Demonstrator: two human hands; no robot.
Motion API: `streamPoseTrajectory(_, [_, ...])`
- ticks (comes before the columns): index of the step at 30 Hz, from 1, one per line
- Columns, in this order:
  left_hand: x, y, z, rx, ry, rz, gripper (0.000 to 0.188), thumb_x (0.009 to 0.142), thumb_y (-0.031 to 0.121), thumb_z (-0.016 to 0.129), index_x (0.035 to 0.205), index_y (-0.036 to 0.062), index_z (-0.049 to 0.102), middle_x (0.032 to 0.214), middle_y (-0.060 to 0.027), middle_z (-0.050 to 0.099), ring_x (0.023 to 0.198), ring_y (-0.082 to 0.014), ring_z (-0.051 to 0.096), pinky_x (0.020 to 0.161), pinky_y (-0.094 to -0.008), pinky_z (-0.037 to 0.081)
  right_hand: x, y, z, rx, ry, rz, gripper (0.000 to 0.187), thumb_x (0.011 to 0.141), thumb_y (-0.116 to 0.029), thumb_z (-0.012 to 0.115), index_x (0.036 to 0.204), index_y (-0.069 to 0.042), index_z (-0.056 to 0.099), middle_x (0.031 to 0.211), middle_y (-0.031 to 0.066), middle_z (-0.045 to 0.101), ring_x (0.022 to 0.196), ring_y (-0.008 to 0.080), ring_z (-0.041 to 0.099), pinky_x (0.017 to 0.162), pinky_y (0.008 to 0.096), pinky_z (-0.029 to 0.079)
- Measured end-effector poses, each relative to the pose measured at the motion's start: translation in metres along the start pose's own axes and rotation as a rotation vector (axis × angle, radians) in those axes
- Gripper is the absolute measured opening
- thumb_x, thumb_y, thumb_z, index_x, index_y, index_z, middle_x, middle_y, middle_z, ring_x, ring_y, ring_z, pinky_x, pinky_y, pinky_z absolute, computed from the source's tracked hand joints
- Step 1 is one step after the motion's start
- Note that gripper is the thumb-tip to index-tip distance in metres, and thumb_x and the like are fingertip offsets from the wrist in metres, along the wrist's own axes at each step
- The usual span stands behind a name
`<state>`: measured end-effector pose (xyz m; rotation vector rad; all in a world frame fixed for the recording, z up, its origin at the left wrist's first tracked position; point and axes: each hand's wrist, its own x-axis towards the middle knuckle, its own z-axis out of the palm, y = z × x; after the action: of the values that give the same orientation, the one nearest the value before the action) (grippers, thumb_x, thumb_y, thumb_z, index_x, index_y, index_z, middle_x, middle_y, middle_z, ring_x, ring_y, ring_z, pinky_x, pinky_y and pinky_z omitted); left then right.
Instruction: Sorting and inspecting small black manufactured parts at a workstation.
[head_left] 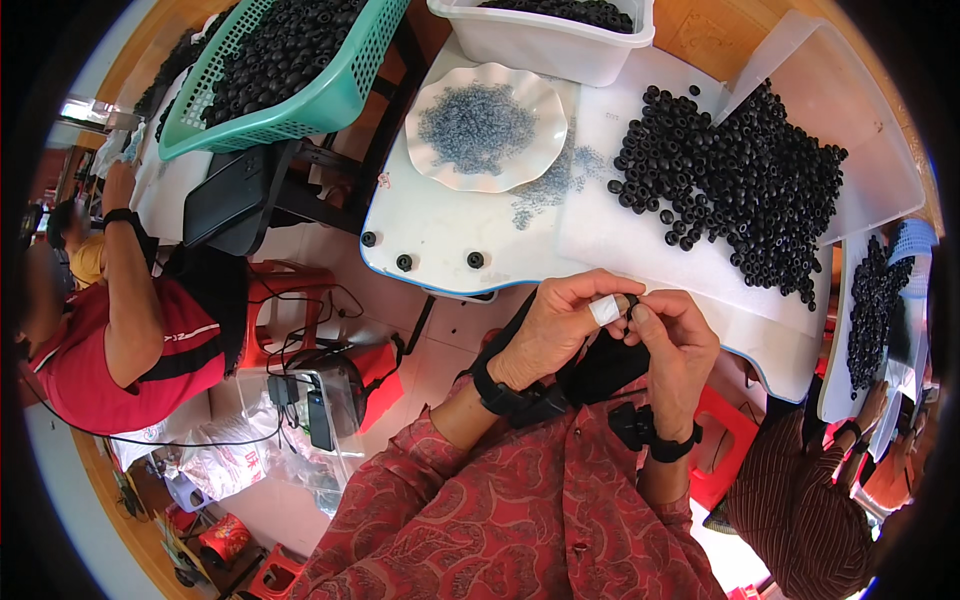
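My left hand (545, 335), with white tape round one finger, and my right hand (680, 345) meet at the table's near edge. Fingertips of both are pinched on a small black ring (631, 303), mostly hidden by the fingers. Just beyond lies the white worktable (430, 230). On its right part, a heap of black rings (740, 180) spills from a tipped translucent bin (870, 120). A scalloped white plate (552, 125) carries many tiny clear-grey rings (475, 130), some scattered beside it. Several single black parts, one of them a black ring (475, 260), sit along the near-left edge.
A white tub (560, 50) of black parts stands at the back. Left of the table is a green basket (345, 90) with more. One person in a red shirt (130, 340) works at left; another in a striped top (800, 510) is at right. Cables and a red stool (285, 290) are left below.
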<state>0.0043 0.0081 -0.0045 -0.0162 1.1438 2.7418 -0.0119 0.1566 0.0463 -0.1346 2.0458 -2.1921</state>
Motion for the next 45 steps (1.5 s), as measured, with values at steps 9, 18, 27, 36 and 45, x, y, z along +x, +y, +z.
streamPoseTrajectory(9, [-0.001, 0.003, 0.001, -0.002, 0.008, -0.051, 0.030, 0.100, 0.013, 0.059, 0.125, -0.0038, 0.064, 0.092, -0.0060, 0.066, 0.084, -0.0123, 0.066, 0.076, -0.0252, 0.055, 0.004, 0.000, -0.004, 0.033, 0.058, 0.110, 0.005, 0.091, -0.001, 0.066, 0.092, 0.003, 0.065, 0.080, 0.0049, 0.067, 0.065, 0.0082, 0.059, 0.062, 0.0212, 0.047])
streamPoseTrajectory(18, [-0.002, 0.001, 0.002, -0.049, 0.025, -0.074, 0.029, 0.101, 0.013, 0.057, 0.124, -0.0035, 0.064, 0.096, -0.0063, 0.068, 0.083, -0.0116, 0.067, 0.074, -0.0260, 0.057, 0.006, 0.009, -0.010, 0.166, 0.042, 0.151, 0.004, 0.091, -0.001, 0.066, 0.093, 0.003, 0.066, 0.081, 0.0053, 0.067, 0.065, 0.0080, 0.058, 0.062, 0.0212, 0.047])
streamPoseTrajectory(27, [-0.001, -0.003, -0.004, -0.199, 0.002, -0.085, 0.028, 0.100, 0.011, 0.059, 0.123, -0.0044, 0.063, 0.096, -0.0043, 0.067, 0.080, -0.0111, 0.066, 0.073, -0.0259, 0.056, 0.003, 0.008, -0.005, 0.175, 0.030, 0.170, 0.006, 0.094, -0.003, 0.064, 0.095, 0.003, 0.066, 0.082, 0.0054, 0.068, 0.066, 0.0084, 0.059, 0.063, 0.0214, 0.048])
streamPoseTrajectory(36, [0.001, -0.007, -0.009, -0.406, -0.003, -0.124, 0.028, 0.099, 0.009, 0.059, 0.123, -0.0054, 0.063, 0.092, -0.0055, 0.066, 0.079, -0.0130, 0.065, 0.074, -0.0266, 0.056, -0.005, 0.004, 0.009, -0.152, 0.010, -0.134, 0.008, 0.093, 0.006, 0.061, 0.100, 0.002, 0.063, 0.096, 0.0054, 0.059, 0.077, 0.0092, 0.061, 0.067, 0.0219, 0.051])
streamPoseTrajectory(45, [-0.001, -0.004, -0.005, -0.264, 0.045, -0.116, 0.027, 0.100, 0.011, 0.058, 0.122, -0.0039, 0.063, 0.089, -0.0054, 0.066, 0.079, -0.0115, 0.064, 0.074, -0.0257, 0.055, -0.002, 0.006, 0.010, -0.328, 0.031, -0.298, 0.012, 0.090, 0.008, 0.063, 0.100, 0.001, 0.065, 0.099, 0.0088, 0.057, 0.073, 0.0114, 0.064, 0.061, 0.0240, 0.052])
